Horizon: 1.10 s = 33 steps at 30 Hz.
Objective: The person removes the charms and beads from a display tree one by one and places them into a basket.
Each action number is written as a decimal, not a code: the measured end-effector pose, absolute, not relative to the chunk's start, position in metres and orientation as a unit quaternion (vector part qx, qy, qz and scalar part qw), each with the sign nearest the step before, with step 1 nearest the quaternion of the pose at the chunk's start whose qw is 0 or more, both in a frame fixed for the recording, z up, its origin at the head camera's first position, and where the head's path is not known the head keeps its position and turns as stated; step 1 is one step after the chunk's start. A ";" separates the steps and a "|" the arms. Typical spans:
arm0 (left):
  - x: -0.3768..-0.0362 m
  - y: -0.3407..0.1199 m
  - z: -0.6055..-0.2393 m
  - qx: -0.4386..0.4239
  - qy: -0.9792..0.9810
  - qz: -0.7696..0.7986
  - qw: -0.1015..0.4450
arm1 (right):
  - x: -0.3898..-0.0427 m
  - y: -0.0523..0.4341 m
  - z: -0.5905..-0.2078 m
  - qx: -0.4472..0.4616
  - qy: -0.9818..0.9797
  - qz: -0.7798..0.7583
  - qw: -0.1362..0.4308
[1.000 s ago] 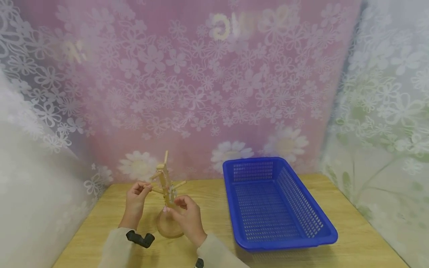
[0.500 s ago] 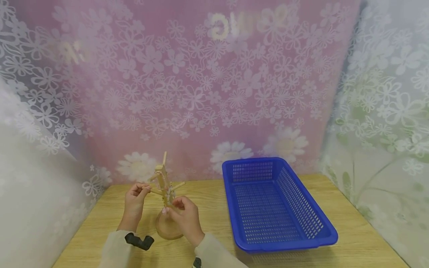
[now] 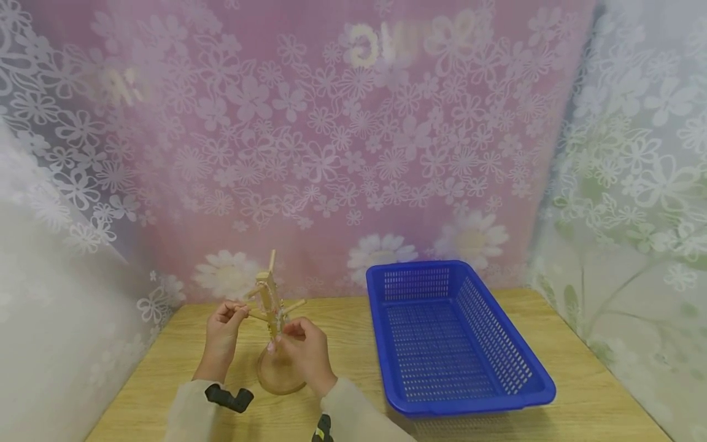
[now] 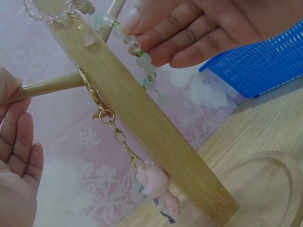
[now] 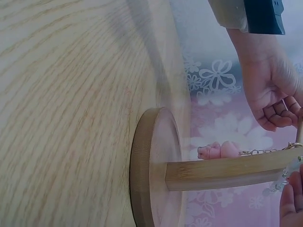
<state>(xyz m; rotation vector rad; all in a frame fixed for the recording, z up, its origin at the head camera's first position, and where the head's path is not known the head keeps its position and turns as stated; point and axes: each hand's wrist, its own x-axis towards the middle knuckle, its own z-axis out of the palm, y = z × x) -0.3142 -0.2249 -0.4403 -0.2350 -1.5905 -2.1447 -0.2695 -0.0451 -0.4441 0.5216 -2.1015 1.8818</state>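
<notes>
Since the earlier frames, little has moved: both hands stay at the wooden stand, and the right hand has shifted only slightly against the post. Largest in view is the flowered curtain, which closes off the far edge and both sides of the tabletop. Next is the blue basket, which lies on the right half of the tabletop, running from the far edge to near the front edge, well apart from the hands. The wooden stand stands upright on its round base on the left half of the tabletop, between the two hands, with pegs projecting from its post. The left hand pinches the end of a peg on the left side of the post, thumb and fingers closed narrowly on it. The right hand's fingertips are curled and pinch a bead bracelet that hangs against the post; the bracelet drapes from an upper peg. A gold chain hangs along the post from a clasp and carries a pink charm, which dangles above the base and touches neither hand. A black strap sits on the left wrist.
</notes>
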 end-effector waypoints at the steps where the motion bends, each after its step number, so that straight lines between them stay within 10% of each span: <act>1: -0.314 -0.225 -0.440 -0.083 -0.577 -0.780 0.228 | -0.270 -0.045 -0.444 0.180 -0.723 0.653 0.133; 33: -0.311 -0.224 -0.434 -0.062 -0.574 -0.790 0.208 | -0.275 -0.040 -0.443 0.186 -0.727 0.648 0.133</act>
